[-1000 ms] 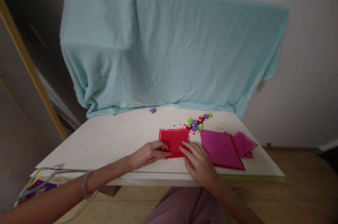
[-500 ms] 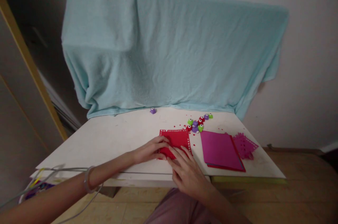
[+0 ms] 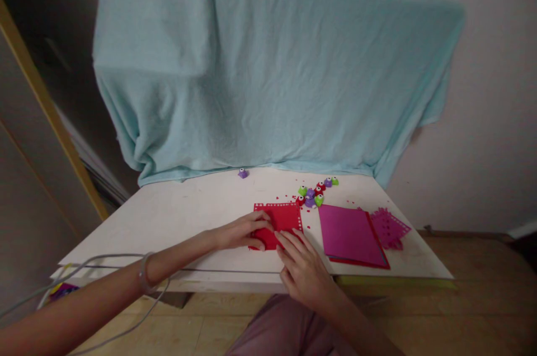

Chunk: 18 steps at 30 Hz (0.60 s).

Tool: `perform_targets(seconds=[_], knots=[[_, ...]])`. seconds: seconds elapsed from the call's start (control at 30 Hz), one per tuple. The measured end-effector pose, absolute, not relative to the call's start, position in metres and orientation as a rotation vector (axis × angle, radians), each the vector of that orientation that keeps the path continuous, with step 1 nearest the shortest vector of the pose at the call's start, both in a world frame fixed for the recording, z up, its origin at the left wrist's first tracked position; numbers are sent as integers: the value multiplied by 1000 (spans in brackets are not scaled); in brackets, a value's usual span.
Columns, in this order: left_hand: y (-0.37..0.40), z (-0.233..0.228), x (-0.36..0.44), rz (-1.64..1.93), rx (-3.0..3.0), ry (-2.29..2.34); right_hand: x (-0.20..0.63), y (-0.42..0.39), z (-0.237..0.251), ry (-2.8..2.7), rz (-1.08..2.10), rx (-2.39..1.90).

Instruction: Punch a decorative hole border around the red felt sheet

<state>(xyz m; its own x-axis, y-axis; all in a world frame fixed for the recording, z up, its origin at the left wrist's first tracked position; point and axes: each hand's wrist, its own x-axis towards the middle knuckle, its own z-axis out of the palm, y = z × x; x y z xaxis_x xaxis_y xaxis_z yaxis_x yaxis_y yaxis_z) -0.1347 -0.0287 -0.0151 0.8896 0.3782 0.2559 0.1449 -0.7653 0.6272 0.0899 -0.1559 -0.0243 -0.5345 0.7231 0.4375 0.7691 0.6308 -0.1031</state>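
Observation:
A red paper square (image 3: pixel 279 215) with punched holes along its edges lies flat on the white table. My left hand (image 3: pixel 243 231) rests on its left side, fingers stretched over the sheet. On the lower right of the paper lies my right hand (image 3: pixel 302 261), fingers extended and slightly apart. The fingertips of both hands come close together near the paper's middle. Hidden under the hands is part of the sheet's lower edge. Neither hand grips anything that I can see.
Several small purple, green and red hole punches (image 3: pixel 310 197) stand behind the paper among red scraps. A lone purple punch (image 3: pixel 243 173) is further back. Right of my hands are stacked magenta paper (image 3: pixel 350 236) and punched magenta paper (image 3: pixel 388 227). A cable (image 3: pixel 96 257) crosses the left edge.
My hands have moved slightly apart on the red paper, the right one shifting a little to the right. More of the red middle shows. The view has tilted slightly.

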Motion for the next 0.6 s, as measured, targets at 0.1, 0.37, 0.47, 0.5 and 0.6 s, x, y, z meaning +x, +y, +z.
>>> perform_targets(seconds=[0.1, 0.37, 0.47, 0.5, 0.6], knots=[[-28, -14, -135, 499, 2429, 356, 100, -156, -29, -2391, -141, -1185], [-32, -14, -136, 510, 2495, 379, 125, -160, -33, -2356, -128, -1225], [-41, -7, -138, 466, 2617, 387, 136, -163, -32, -2348, -131, -1266], [-45, -4, -138, 446, 2674, 378, 139, -164, -32, -2340, -137, -1274], [-55, 2, -140, 364, 2830, 351, 147, -165, -34, -2313, -154, -1278]])
